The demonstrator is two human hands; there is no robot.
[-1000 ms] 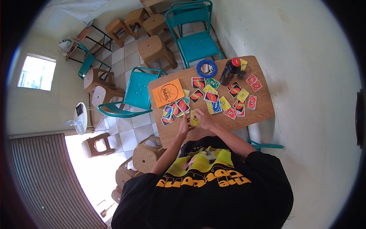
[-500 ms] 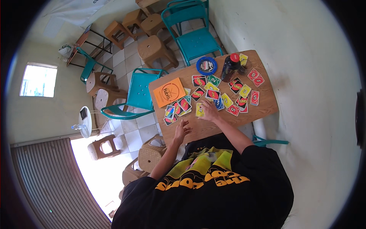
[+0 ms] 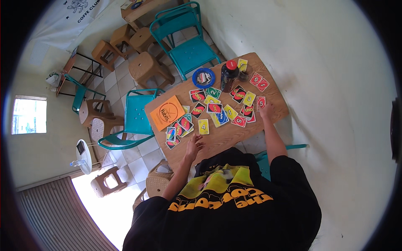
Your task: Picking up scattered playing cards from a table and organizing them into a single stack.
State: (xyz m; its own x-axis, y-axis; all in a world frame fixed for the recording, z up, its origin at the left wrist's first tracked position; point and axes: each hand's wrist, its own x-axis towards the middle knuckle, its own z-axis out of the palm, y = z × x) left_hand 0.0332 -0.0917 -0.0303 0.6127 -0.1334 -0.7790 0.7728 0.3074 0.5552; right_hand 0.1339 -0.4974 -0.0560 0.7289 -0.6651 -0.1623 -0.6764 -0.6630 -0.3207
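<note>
Playing cards in red, yellow, blue and green lie spread over a wooden table [image 3: 234,133], some face up and others showing black-and-red backs. My right hand [image 3: 266,111] is at the lower edge of a red card [image 3: 261,102] on the right, its fingers drawn together on that edge. Close to the near table edge, my left hand [image 3: 195,146] holds nothing, fingers apart. The closest card to it is a yellow card [image 3: 203,126] lying face up. A small pile of cards [image 3: 183,124] sits farther left.
An orange booklet [image 3: 167,113] lies at the table's left. Toward the back stand a blue ashtray [image 3: 204,78] with litter in it and a dark bottle [image 3: 228,77] with a red cap. A teal chair [image 3: 139,109] touches the left side; a pale wall [image 3: 335,125] rises on the right.
My right hand has left the yellow card and moved right to the red card. The left hand stays near the table edge. The whole view has shifted slightly.
</note>
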